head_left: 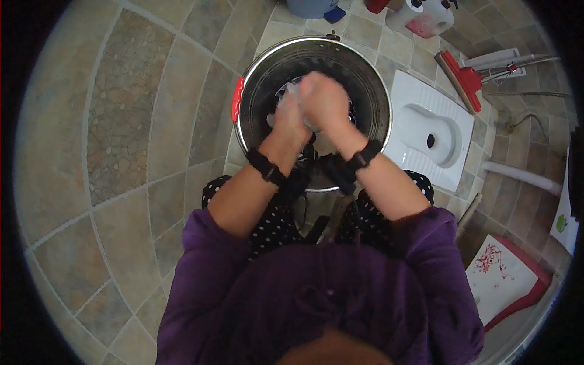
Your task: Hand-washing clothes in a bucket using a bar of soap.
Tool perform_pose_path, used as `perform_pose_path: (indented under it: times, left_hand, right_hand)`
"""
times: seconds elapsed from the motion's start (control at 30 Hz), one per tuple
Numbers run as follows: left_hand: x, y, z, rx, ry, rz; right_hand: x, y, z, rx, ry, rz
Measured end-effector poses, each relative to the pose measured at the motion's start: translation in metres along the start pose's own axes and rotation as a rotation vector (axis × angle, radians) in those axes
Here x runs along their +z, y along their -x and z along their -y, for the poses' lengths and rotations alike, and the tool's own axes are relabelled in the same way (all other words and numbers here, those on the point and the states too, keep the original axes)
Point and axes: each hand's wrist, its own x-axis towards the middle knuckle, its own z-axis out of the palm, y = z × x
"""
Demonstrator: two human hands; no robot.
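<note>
My left hand (289,117) and my right hand (326,102) are pressed together inside the mouth of a round metal bucket (372,91). Between them both are closed on a white, wet-looking cloth (292,90), part of which sticks out past the left fingers. The right hand lies partly over the cloth, hiding most of it and some of the fingertips. Below the hands, the bucket's contents are mostly covered; a little white shows around them. A red grip (237,99) on the bucket's handle rests against the left side of the rim.
Right of the bucket, a white squat toilet (435,131) is set in the tiled floor. Beyond it lies a red squeegee (460,82). A white jug (423,17) and a blue-grey bucket (306,7) stand at the back. Tiled wall (128,109) rises on the left.
</note>
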Motion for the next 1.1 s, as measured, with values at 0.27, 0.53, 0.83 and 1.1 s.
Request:
perform_pose_path:
  times: [0.27, 0.53, 0.83, 1.1]
  left_hand:
    - [-0.007, 0.006, -0.025, -0.233, 0.368, -0.115]
    - [0.018, 0.029, -0.046, -0.125, 0.113, -0.339]
    - [0.028, 0.034, -0.063, -0.088, 0.279, -0.121]
    - [0.015, 0.028, -0.059, -0.075, 0.142, 0.207]
  right_hand:
    - [0.008, 0.008, 0.012, -0.007, -0.093, 0.036]
    - [0.012, 0.015, 0.011, -0.058, -0.162, -0.031]
    - [-0.01, -0.023, -0.033, 0.08, -0.224, 0.031]
    - [-0.035, -0.013, -0.011, -0.363, -0.35, 0.199]
